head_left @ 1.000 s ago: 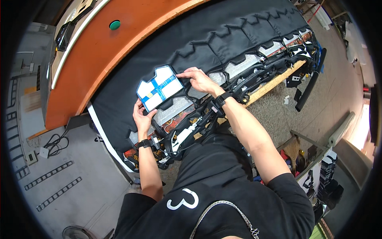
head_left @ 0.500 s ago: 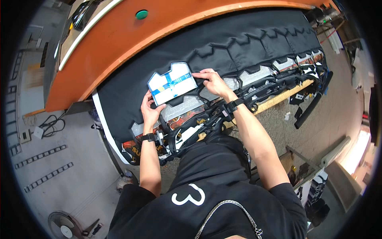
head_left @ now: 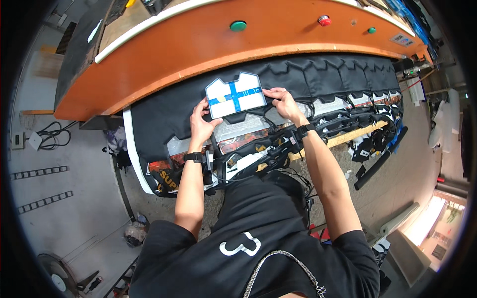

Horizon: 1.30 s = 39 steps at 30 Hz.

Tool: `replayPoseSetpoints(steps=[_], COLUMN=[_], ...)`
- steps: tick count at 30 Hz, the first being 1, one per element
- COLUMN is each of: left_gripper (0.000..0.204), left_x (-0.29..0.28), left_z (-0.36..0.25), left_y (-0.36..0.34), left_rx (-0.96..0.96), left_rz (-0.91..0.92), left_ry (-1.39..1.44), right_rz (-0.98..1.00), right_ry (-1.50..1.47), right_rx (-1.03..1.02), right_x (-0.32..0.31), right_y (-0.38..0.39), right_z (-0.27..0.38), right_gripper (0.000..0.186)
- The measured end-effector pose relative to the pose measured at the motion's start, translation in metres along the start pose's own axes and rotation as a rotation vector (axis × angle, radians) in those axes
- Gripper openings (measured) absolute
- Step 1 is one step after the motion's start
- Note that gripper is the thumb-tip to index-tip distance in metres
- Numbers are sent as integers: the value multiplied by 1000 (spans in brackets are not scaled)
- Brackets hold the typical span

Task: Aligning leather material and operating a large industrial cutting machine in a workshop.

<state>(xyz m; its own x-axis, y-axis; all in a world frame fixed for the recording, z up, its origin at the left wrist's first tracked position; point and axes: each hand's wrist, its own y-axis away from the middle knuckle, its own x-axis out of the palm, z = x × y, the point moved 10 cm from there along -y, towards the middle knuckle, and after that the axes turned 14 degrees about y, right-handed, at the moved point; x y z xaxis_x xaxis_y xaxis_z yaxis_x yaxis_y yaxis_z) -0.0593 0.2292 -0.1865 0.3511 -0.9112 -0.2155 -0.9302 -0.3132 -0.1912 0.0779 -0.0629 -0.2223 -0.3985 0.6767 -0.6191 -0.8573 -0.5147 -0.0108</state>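
A flat cutting die (head_left: 234, 97) with a white face, a cross of blue tape and a notched far edge lies over black fabric (head_left: 166, 116). My left hand (head_left: 201, 125) grips its left end, thumb along the near edge and fingers at the side. At the opposite end, the fingers of my right hand (head_left: 285, 105) press against the edge, closed in a pinch. Right of the die, the fabric has a row of notched cut lines. Along its near side, grey sheet (head_left: 242, 130) shows through similar notches.
Beyond the fabric runs an orange machine beam (head_left: 186, 42) with a green button (head_left: 238, 26) and a red button (head_left: 324, 20). Ragged black strips and printed scraps (head_left: 247, 144) hang along the near edge. A wooden bar (head_left: 343, 136) lies close to my right forearm.
The view has turned, bringing more of the orange beam and its red button into sight. Both hands stay on the cutting die, which looks little changed against the fabric.
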Motion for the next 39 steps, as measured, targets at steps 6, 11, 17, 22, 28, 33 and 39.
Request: replayPoseSetpoints(steps=[6,11,17,22,28,33,39], left_gripper=[67,73,82,70,35,24,22], left_x=[-1,-3,-4,-19,1,89,138], left_z=[-2,-2,7,-2,-54,-138,-242], left_y=[0,0,10,68,155,149,94], left_rx=[0,44,-46,-91,-152,24,302], left_rz=[-8,-22,-51,-61,-147,-59,-248], left_ry=[-29,27,-46,-46,26,65,1], right_rz=[-48,-33,-16,-113,-342,-661,-916], right_ry=[-25,58,82,15,-79,-250,-288], right_rx=[-38,-9,-66,47,93,88,-57], right_x=[0,1,-14,-65,-156,-259,-382], right_y=[-2,-2,6,78,152,196,218], right_z=[-2,-13,11,1,-69,-116,-91], right_gripper=[63,61,54,42,40,56,76])
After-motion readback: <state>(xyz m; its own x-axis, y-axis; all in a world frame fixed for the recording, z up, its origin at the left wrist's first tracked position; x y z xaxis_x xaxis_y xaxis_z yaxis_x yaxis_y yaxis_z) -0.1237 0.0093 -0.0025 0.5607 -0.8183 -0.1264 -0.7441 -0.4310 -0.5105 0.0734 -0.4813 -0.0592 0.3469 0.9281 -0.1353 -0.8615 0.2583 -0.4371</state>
